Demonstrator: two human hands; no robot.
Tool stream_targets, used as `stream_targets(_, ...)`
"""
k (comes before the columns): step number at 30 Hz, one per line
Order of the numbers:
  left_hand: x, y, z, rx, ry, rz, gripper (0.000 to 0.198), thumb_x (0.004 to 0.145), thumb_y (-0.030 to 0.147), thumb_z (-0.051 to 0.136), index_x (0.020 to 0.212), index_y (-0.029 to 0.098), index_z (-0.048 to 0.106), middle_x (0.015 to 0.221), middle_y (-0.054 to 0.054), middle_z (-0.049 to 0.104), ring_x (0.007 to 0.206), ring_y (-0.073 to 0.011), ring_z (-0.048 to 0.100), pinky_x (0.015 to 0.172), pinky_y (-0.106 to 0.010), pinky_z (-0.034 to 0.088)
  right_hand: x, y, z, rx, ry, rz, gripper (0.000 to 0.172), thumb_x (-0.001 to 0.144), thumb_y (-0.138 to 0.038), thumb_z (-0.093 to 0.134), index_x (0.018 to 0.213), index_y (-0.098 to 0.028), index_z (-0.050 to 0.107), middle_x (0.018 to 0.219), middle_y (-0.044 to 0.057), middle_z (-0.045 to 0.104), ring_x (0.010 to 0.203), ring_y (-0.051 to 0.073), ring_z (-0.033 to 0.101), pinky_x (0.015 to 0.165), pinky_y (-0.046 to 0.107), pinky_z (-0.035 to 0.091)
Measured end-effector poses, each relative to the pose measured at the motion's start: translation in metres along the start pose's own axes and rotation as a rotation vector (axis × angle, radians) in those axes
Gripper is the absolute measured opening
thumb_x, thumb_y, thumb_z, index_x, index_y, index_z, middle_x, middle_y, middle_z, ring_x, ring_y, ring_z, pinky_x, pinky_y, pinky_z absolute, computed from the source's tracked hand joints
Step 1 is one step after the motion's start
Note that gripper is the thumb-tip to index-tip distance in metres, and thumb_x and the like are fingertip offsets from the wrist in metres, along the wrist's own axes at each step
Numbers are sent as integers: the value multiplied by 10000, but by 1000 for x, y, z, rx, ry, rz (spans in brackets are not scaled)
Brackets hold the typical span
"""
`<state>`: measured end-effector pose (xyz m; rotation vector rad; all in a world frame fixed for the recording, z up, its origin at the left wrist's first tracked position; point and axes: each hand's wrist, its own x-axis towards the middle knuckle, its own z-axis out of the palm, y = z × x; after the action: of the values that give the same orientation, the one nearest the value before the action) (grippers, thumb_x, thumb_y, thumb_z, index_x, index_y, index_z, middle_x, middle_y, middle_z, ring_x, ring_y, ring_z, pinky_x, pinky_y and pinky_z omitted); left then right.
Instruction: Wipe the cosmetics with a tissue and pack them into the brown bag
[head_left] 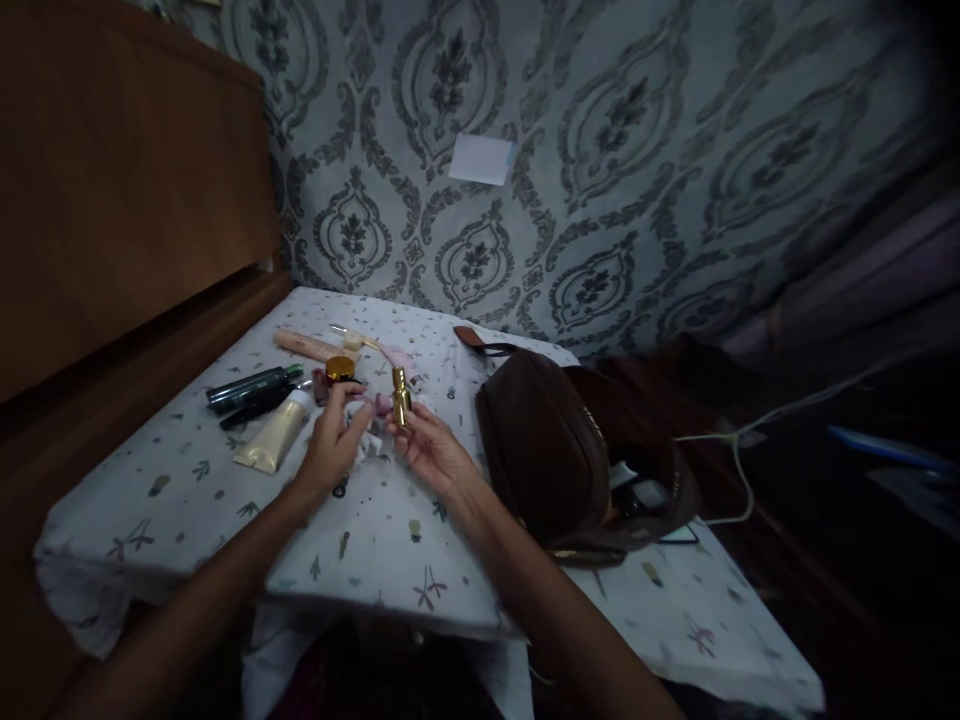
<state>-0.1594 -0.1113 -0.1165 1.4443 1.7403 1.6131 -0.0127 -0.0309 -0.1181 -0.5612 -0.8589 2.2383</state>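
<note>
My right hand [429,445] holds a small gold bottle [400,395] upright between its fingertips, palm turned up. My left hand [335,440] lies just to its left, fingers curled over a small pale thing on the white printed cloth [375,540]; I cannot make out what it is. Just beyond the left hand lie a cream tube [274,437], two dark tubes [251,392], a gold-lidded jar [340,369] and a long beige tube [311,346].
A brown bag [547,450] lies open on its side right of my hands, with dark items in its mouth. A wooden headboard [127,180] stands at left. Patterned wallpaper is behind. A white cable [742,440] runs at right.
</note>
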Motion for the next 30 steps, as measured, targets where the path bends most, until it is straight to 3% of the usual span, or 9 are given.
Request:
stream_targets(2, 4, 2, -3, -45, -37, -2, 398, 956, 442, 483, 1281, 211, 492, 1122, -52, 632, 989, -208, 616, 833, -312, 508, -19, 5, -5, -18, 16, 42, 286, 711, -230, 850, 922, -172, 664, 776, 13, 725, 643, 83, 645, 533, 140, 487)
stream_targets(5, 8, 10, -9, -58, -238, 75, 517, 941, 485, 506, 1372, 199, 495, 1112, -64, 649, 1047, -234, 608, 899, -342, 500, -44, 7, -12, -63, 33, 76, 306, 706, -322, 862, 882, -163, 668, 711, 6, 692, 586, 71, 591, 478, 141, 403)
stream_targets(8, 7, 18, -8, -58, -458, 148, 420, 921, 498, 547, 1187, 187, 640, 1101, -79, 678, 971, -231, 630, 861, -343, 517, -61, 6, -18, -91, 37, 93, 339, 704, -388, 856, 858, -161, 656, 672, -10, 658, 522, 60, 518, 421, 155, 291)
stream_targets(11, 4, 23, -1, -68, -557, 139, 347, 914, 472, 562, 1068, 178, 665, 1037, -66, 694, 843, -193, 637, 750, -308, 536, -71, 4, -23, -71, 38, 108, 371, 702, -416, 851, 888, -160, 657, 645, -26, 631, 488, 56, 469, 412, 167, 234)
stream_targets(16, -3, 21, 11, -59, -543, 91, 321, 877, 468, 598, 1017, 186, 658, 958, -40, 690, 805, -186, 634, 709, -294, 537, -77, 5, -31, -2, 39, 126, 398, 684, -434, 861, 868, -153, 647, 610, -39, 607, 469, 53, 448, 422, 171, 224)
stream_targets(22, -5, 12, 13, 62, -514, 90, 306, 862, 492, 602, 983, 219, 670, 878, -19, 702, 800, -207, 661, 683, -289, 532, -70, 8, -40, 51, 61, 137, 328, 792, -442, 789, 824, -159, 626, 595, -23, 628, 471, 70, 481, 447, 187, 290)
stream_targets(28, -10, 15, 18, 102, -465, 100, 286, 884, 481, 573, 934, 207, 639, 763, 2, 671, 681, -177, 621, 619, -266, 488, -66, 10, -45, 23, 38, 93, 413, 649, -470, 884, 817, -156, 675, 631, -5, 663, 516, 77, 529, 455, 187, 323)
stream_targets(30, -11, 16, 20, 131, -438, 128, 296, 913, 470, 527, 838, 198, 614, 684, 16, 621, 638, -160, 579, 599, -256, 451, -68, 10, -45, 0, 48, 22, 443, 577, -396, 934, 888, -167, 717, 706, -8, 694, 564, 66, 550, 484, 173, 351)
